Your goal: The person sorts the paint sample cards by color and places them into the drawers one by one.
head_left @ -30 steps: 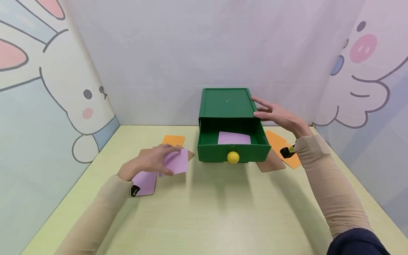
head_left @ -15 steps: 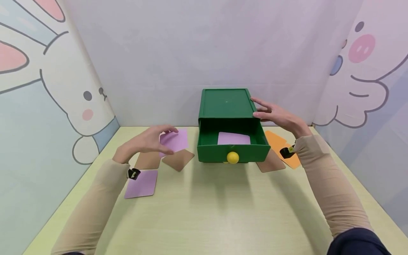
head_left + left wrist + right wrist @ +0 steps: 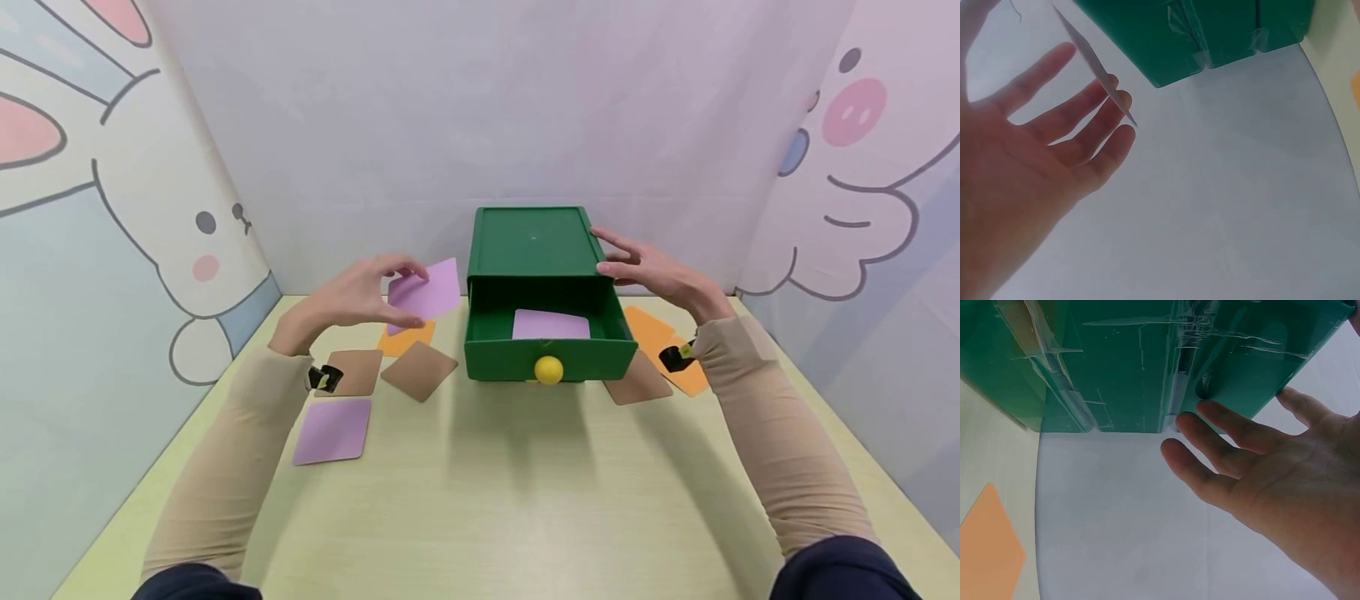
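Box (image 3: 531, 242) was dark green w/ yellow knob (image 3: 548, 370). Cards: purple (image 3: 333, 430) at 7 o'clock, brown (image 3: 418, 371) at 9, orange (image 3: 663, 346) at 3. Table (image 3: 510, 500) pale yellow-green.

Held card: a purple square card (image 3: 425, 292) with rounded corners, tilted, in the air just left of the green drawer box (image 3: 534, 243).
Drawer box: green, its drawer pulled open, a yellow knob (image 3: 548, 370) on the front.
Inside drawer: a second purple card (image 3: 551, 325) lying flat.

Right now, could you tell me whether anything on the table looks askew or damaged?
Nothing looks damaged. The loose cards are scattered at mixed angles: one brown card sits diamond-wise beside the green drawer box, and another is partly under the open drawer.
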Action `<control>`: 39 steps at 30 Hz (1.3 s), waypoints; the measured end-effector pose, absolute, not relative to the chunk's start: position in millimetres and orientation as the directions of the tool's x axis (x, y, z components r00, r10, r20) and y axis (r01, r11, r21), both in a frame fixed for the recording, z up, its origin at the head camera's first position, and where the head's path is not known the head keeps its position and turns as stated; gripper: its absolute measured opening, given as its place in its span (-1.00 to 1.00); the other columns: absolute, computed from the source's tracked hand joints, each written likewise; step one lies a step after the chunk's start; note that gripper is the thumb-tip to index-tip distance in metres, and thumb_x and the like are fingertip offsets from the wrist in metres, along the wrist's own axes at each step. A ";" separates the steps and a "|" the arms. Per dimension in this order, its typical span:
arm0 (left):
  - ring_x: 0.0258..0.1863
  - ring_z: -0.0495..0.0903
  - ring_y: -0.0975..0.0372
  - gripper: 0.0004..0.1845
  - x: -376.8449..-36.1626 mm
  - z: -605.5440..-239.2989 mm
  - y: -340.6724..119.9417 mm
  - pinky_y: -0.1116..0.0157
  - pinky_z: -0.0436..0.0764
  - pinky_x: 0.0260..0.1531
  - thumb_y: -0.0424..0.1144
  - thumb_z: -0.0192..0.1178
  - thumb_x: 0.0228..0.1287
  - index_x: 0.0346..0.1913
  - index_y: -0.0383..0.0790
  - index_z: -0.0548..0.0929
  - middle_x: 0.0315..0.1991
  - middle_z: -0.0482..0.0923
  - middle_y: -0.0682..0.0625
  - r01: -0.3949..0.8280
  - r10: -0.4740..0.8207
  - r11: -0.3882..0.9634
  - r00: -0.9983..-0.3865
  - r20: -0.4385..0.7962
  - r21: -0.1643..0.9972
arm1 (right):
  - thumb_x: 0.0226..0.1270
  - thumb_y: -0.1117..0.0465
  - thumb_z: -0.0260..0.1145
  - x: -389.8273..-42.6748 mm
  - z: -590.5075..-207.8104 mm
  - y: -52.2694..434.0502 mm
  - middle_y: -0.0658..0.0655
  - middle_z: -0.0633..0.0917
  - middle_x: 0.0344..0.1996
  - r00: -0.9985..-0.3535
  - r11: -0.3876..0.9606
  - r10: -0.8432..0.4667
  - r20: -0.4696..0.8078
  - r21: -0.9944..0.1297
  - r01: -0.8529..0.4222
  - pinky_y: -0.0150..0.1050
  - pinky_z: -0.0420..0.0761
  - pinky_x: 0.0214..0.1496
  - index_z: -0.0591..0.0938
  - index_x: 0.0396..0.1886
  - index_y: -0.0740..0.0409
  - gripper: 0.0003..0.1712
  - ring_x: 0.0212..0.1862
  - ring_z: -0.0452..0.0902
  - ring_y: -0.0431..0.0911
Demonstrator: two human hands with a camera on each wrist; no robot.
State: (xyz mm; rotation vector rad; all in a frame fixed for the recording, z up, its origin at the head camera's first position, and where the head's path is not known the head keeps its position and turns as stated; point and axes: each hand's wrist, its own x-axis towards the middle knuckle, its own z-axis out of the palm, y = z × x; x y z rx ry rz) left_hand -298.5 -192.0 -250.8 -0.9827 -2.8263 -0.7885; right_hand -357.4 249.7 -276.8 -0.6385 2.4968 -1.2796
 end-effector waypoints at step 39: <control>0.01 0.41 0.17 -0.30 -295.5 -226.0 -86.8 0.24 0.44 -0.05 0.14 0.44 -0.08 0.16 -0.08 0.55 0.12 0.56 -0.01 0.751 0.755 0.551 -0.634 0.166 0.363 | 0.44 -0.11 0.10 -357.8 -276.7 248.1 0.14 -0.04 0.56 -0.879 0.549 -0.474 -0.049 -0.797 -0.252 0.27 0.16 0.44 -0.12 0.52 -0.48 -0.18 0.54 -0.07 0.17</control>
